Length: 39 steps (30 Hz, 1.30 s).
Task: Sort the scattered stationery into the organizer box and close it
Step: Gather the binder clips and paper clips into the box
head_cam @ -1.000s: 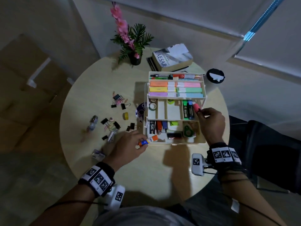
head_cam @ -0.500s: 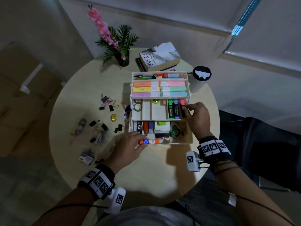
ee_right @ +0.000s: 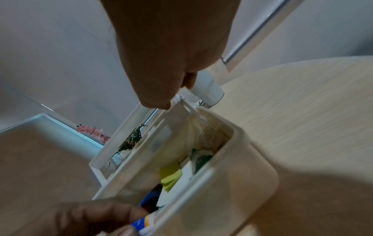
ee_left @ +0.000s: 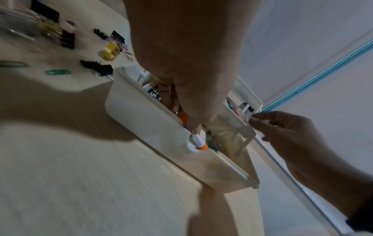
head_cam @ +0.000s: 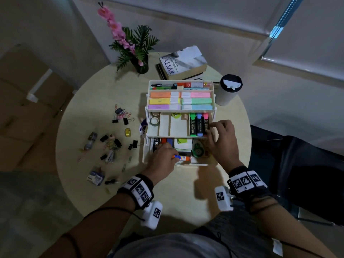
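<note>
The white three-tier organizer box [head_cam: 202,164] stands open in the middle of the round table. My left hand [head_cam: 174,157] pinches an orange-capped glue stick [head_cam: 181,157] lying crosswise just inside the front wall of the bottom compartment; the left wrist view shows the glue stick [ee_left: 198,140] behind the box wall [ee_left: 141,115]. My right hand [head_cam: 211,128] curls at the right end of the middle tray, fingertips on the near end of a pink highlighter [head_cam: 205,118]. It lies beside the blue highlighter [head_cam: 199,125] and the green one [head_cam: 193,125]. The top tray holds pastel note pads.
Binder clips and paper clips [head_cam: 115,142], a yellow tape roll [head_cam: 127,132] and a small staples box [head_cam: 95,176] lie scattered left of the box. A lidded cup [head_cam: 228,90], stacked books [head_cam: 183,62] and a potted plant [head_cam: 137,53] stand behind it. A dark chair [head_cam: 297,164] is at the right.
My left hand carried the glue stick right, from the table edge of the box into its bottom compartment. My right hand laid the pink highlighter down beside the blue one.
</note>
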Each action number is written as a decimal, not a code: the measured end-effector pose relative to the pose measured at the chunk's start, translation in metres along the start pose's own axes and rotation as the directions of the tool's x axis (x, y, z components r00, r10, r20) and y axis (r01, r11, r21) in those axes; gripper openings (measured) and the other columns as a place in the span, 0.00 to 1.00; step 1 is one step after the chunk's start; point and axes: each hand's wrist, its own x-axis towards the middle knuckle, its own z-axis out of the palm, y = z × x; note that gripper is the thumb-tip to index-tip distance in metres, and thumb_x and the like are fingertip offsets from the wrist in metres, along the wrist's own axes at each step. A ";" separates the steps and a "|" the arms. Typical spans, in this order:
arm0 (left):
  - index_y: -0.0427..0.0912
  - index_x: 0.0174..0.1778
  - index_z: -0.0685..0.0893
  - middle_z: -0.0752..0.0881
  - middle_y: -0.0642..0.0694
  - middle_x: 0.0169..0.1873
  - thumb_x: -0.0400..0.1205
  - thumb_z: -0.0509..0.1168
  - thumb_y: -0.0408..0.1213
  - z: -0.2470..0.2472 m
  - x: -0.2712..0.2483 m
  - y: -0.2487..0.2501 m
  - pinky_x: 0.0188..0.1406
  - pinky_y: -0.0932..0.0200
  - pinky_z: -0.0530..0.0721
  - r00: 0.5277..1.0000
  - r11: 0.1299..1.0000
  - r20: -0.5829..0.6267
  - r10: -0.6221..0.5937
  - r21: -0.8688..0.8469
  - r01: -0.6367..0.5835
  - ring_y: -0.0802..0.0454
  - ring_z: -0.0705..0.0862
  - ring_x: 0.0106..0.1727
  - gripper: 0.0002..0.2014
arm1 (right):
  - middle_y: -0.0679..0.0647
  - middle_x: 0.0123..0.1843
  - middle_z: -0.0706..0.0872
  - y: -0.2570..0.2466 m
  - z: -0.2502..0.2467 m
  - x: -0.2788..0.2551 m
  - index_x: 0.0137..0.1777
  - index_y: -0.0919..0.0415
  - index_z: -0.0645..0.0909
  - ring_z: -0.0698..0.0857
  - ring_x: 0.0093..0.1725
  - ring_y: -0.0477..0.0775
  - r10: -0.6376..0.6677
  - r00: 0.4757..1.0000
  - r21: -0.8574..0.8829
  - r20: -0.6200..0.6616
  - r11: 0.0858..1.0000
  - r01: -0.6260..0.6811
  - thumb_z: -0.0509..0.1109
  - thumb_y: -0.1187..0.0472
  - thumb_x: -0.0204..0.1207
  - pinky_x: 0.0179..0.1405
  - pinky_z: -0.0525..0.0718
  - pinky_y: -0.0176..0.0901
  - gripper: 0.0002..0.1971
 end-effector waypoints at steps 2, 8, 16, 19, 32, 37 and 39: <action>0.46 0.62 0.93 0.83 0.45 0.57 0.88 0.70 0.44 0.004 0.004 0.006 0.57 0.49 0.79 0.999 0.998 0.048 -0.017 0.053 0.015 0.43 0.79 0.62 0.11 | 0.60 0.60 0.78 0.000 -0.005 -0.012 0.64 0.62 0.85 0.78 0.61 0.59 -0.048 0.999 -0.029 0.022 0.998 0.049 0.74 0.62 0.83 0.54 0.78 0.43 0.12; 0.45 0.51 0.98 0.95 0.49 0.48 0.85 0.75 0.39 0.001 0.013 0.008 0.48 0.56 0.87 0.992 0.986 0.081 -0.093 -0.131 0.103 0.49 0.91 0.50 0.05 | 0.59 0.53 0.81 0.006 -0.006 -0.047 0.57 0.65 0.85 0.78 0.53 0.62 -0.187 0.972 -0.050 0.142 0.979 0.195 0.75 0.68 0.76 0.48 0.81 0.55 0.10; 0.43 0.58 0.95 0.95 0.48 0.53 0.87 0.71 0.34 -0.013 -0.010 -0.008 0.56 0.55 0.88 0.996 0.970 0.070 0.047 -0.243 -0.028 0.52 0.91 0.53 0.08 | 0.56 0.49 0.85 -0.030 0.011 -0.053 0.53 0.62 0.86 0.83 0.47 0.59 -0.338 0.882 0.031 0.328 0.937 0.348 0.76 0.68 0.78 0.43 0.83 0.55 0.06; 0.43 0.60 0.94 0.95 0.48 0.54 0.88 0.70 0.34 -0.037 -0.027 -0.023 0.51 0.63 0.82 0.991 0.955 0.057 0.119 -0.279 -0.098 0.55 0.90 0.53 0.09 | 0.52 0.48 0.82 -0.053 0.027 -0.047 0.54 0.59 0.86 0.83 0.43 0.57 -0.337 0.863 0.043 0.376 0.937 0.348 0.76 0.66 0.78 0.38 0.84 0.56 0.07; 0.49 0.57 0.94 0.93 0.59 0.52 0.88 0.69 0.35 -0.101 -0.124 -0.194 0.59 0.50 0.91 0.966 0.878 -0.163 -0.200 -0.467 0.103 0.62 0.90 0.54 0.09 | 0.49 0.47 0.81 -0.185 0.116 -0.024 0.54 0.56 0.84 0.78 0.41 0.49 -0.386 0.772 0.136 0.504 0.919 0.371 0.72 0.65 0.82 0.39 0.81 0.48 0.05; 0.47 0.52 0.94 0.94 0.57 0.46 0.85 0.71 0.29 -0.109 -0.139 -0.243 0.54 0.44 0.92 0.929 0.836 -0.244 -0.278 -0.538 0.108 0.57 0.92 0.48 0.09 | 0.58 0.57 0.84 -0.218 0.160 -0.003 0.63 0.62 0.84 0.85 0.48 0.58 -0.232 0.778 0.050 0.584 0.967 0.251 0.74 0.67 0.79 0.46 0.83 0.46 0.13; 0.47 0.50 0.94 0.94 0.56 0.45 0.85 0.71 0.29 -0.112 -0.140 -0.259 0.54 0.44 0.92 0.925 0.828 -0.247 -0.289 -0.549 0.112 0.55 0.92 0.47 0.09 | 0.61 0.63 0.83 -0.227 0.182 0.010 0.72 0.61 0.81 0.87 0.55 0.61 -0.106 0.788 -0.026 0.606 0.988 0.154 0.74 0.64 0.81 0.54 0.86 0.49 0.20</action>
